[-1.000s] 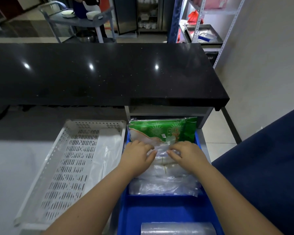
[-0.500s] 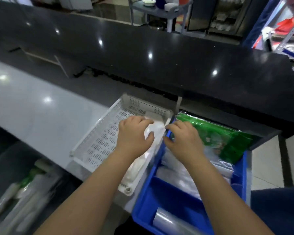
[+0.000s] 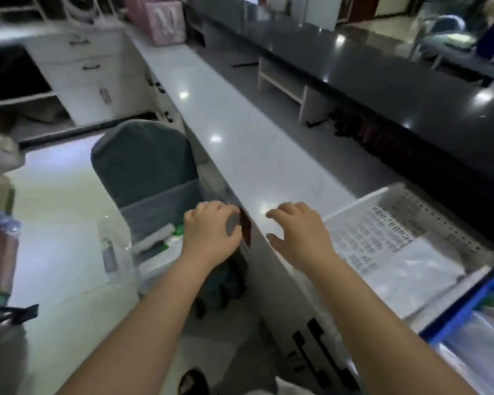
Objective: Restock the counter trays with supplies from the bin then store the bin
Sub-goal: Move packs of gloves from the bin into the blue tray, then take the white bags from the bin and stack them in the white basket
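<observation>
At the white bench's [image 3: 240, 143] front edge left hand [image 3: 211, 235] and right hand [image 3: 300, 238] hover, grips slack and empty; clear packets [image 3: 485, 346] from the blue plastic bin [image 3: 465, 312] at its right end should go flat into the white perforated tray [image 3: 382, 223]

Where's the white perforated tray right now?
In the head view the white tray sits right of centre on the white counter, just right of the right hand, with the blue bin beside its near-right edge.
</observation>
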The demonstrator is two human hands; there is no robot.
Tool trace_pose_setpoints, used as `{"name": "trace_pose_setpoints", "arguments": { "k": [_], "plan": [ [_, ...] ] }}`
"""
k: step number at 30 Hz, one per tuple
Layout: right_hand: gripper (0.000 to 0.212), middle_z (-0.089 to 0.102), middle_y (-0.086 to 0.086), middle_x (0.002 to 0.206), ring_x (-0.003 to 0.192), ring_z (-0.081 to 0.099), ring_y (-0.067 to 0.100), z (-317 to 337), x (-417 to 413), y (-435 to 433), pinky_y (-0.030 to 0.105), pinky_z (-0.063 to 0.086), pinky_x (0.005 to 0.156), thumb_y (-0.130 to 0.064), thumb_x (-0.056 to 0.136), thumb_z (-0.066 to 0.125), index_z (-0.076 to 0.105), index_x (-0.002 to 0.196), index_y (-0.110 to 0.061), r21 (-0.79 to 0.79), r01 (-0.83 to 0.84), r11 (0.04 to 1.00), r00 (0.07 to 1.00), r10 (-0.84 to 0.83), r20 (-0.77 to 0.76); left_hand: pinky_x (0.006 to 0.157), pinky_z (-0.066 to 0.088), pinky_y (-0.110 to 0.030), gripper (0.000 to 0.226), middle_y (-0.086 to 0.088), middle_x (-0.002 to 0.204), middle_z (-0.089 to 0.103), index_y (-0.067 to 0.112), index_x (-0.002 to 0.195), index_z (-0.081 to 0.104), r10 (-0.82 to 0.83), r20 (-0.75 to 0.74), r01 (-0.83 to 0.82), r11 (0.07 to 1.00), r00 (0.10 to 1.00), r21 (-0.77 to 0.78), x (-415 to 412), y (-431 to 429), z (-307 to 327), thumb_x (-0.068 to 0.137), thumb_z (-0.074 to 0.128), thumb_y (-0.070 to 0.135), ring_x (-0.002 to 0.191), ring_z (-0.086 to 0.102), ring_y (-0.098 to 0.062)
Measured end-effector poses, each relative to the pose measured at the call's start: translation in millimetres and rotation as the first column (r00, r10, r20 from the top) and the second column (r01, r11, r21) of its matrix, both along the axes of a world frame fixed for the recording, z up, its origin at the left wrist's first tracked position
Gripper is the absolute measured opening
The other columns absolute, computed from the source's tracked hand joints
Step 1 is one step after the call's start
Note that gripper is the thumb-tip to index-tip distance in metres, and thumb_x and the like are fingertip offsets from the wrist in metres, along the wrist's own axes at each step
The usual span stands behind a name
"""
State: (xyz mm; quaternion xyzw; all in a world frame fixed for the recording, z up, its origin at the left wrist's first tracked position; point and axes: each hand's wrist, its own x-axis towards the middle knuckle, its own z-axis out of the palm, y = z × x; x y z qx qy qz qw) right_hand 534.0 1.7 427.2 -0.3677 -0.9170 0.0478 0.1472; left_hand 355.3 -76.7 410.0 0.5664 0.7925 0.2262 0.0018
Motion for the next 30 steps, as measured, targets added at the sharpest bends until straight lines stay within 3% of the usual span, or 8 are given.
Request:
{"name": "trace_pose_setpoints", "arguments": {
  "k": [6, 11, 21, 30],
  "plan": [
    [0.037, 0.062, 0.004, 0.116, 0.104, 0.052, 0.031, 5, -182, -14, 0.039, 0.042, 0.083, -0.030, 0.082, 0.062, 0.060, 0.118, -0.020, 0.000, -0.179, 0.984, 0.983, 0.179, -0.043, 0.086, 0.038, -0.038, 0.034, 0.004, 0.110, 0.064, 0.032, 0.110, 0.065, 0.212, 0.012, -0.212, 0.976, 0.977, 0.040, -155, -62, 3, 0.077, 0.064, 0.038, 0.105, 0.054, -0.024],
    [0.042, 0.061, 0.005, 0.117, 0.107, 0.051, 0.030, -26, -279, -24, 0.041, 0.044, 0.084, -0.031, 0.083, 0.065, 0.058, 0.122, -0.020, -0.058, -0.255, 0.965, 0.967, 0.255, -0.014, 0.088, 0.038, -0.039, 0.040, 0.003, 0.118, 0.062, 0.032, 0.117, 0.061, 0.323, 0.065, -0.319, 0.946, 0.944, -0.066, -247, -98, -26, 0.078, 0.060, 0.043, 0.109, 0.051, -0.023],
    [0.039, 0.061, 0.001, 0.119, 0.108, 0.051, 0.027, -105, -347, -8, 0.040, 0.043, 0.088, -0.027, 0.080, 0.069, 0.061, 0.118, -0.023, -0.267, -0.238, 0.934, 0.956, 0.274, 0.107, 0.088, 0.040, -0.039, 0.043, 0.001, 0.119, 0.060, 0.031, 0.122, 0.057, 0.381, 0.182, -0.320, 0.901, 0.906, -0.292, -312, -79, -101, 0.080, 0.059, 0.039, 0.108, 0.051, -0.024],
    [0.038, 0.059, 0.002, 0.124, 0.116, 0.047, 0.026, -186, -393, 86, 0.037, 0.039, 0.092, -0.021, 0.082, 0.066, 0.060, 0.120, -0.021, -0.482, -0.258, 0.837, 0.903, 0.386, 0.187, 0.100, 0.036, -0.045, 0.051, 0.000, 0.127, 0.056, 0.030, 0.129, 0.051, 0.519, 0.188, -0.376, 0.784, 0.834, -0.495, -342, -18, -175, 0.079, 0.059, 0.038, 0.116, 0.047, -0.026]
  ]
}}
